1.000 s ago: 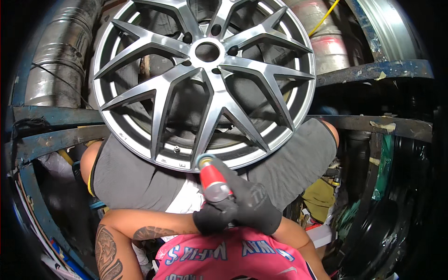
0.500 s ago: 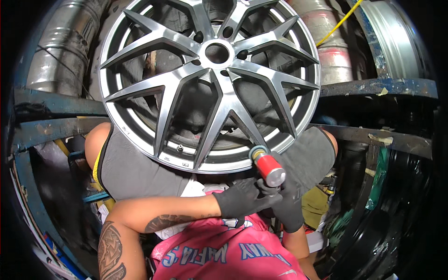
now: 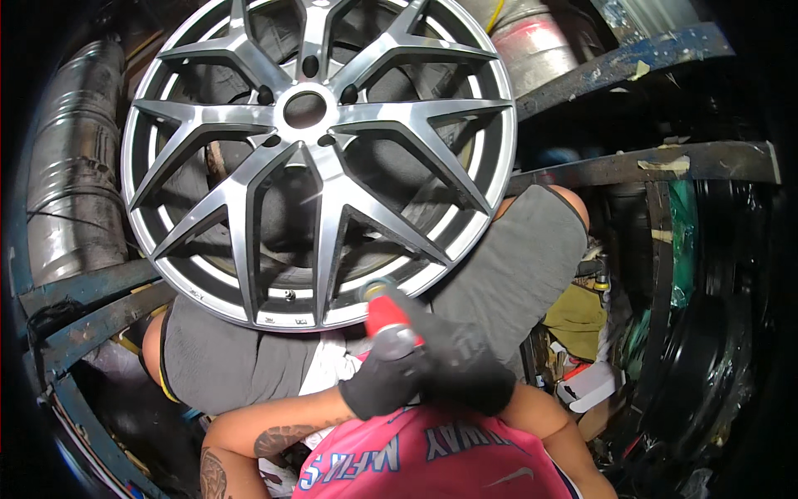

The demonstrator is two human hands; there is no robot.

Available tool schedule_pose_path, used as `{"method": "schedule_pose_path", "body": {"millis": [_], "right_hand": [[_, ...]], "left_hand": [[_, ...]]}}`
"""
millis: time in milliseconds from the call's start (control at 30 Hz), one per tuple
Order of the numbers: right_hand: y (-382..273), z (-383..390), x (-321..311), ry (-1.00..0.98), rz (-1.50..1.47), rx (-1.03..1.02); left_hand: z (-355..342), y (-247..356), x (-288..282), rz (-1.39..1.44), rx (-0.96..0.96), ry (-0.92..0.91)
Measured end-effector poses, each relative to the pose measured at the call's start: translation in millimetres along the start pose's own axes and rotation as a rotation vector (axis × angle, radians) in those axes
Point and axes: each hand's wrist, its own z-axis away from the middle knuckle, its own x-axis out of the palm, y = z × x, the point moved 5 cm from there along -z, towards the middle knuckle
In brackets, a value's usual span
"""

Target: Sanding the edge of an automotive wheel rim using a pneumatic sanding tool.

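A small red handheld sander [image 3: 388, 320] with a round pad and a silver end is held near the wheel's close edge, slightly blurred. My right hand [image 3: 465, 358], in a black glove, is wrapped around the sander from the right. My left hand [image 3: 384, 384], gloved too, is closed against its silver end; its fingers are partly hidden. A machined silver and dark alloy wheel [image 3: 249, 200] lies face up in front of me, its near rim over my thighs. The sander's pad is close to the near rim; I cannot tell whether it touches.
Silver metal drums [image 3: 79, 166] stand at the far left, with another [image 3: 532, 46] at the far right. Worn blue metal beams [image 3: 615, 71] run along both sides. On the right lie an olive cloth [image 3: 578, 320], a white box [image 3: 592, 384] and dark plastic-wrapped wheels [image 3: 715, 308].
My view has turned, so the wheel appears rotated and further left. The sander and both hands have shifted left in the picture, with the sander now lower against the rim.
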Motion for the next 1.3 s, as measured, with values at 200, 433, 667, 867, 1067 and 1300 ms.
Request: {"method": "schedule_pose_path", "body": {"millis": [200, 433, 667, 867, 1067, 1300], "right_hand": [[18, 18, -32, 0.283, 0.15, 0.155], [8, 1, -11, 0.192, -0.056, -0.048], [11, 19, -28, 0.278, 0.044, 0.134], [5, 12, -33, 0.207, 0.144, 0.194], [7, 10, -32, 0.29, 0.131, 0.161], [10, 20, -37, 0.331, 0.124, 0.173]], "left_hand": [[-69, -9, -3, 0.231, 0.063, -0.182], [1, -6, 10, 0.244, -0.144, 0.018], [69, -10, 29, 0.549, -0.415, -0.063], [-29, -16, 13, 0.383, -0.118, -0.076], [-32, -7, 17, 0.084, 0.082, -0.073], [7, -16, 36, 0.173, -0.071, 0.02]]}}
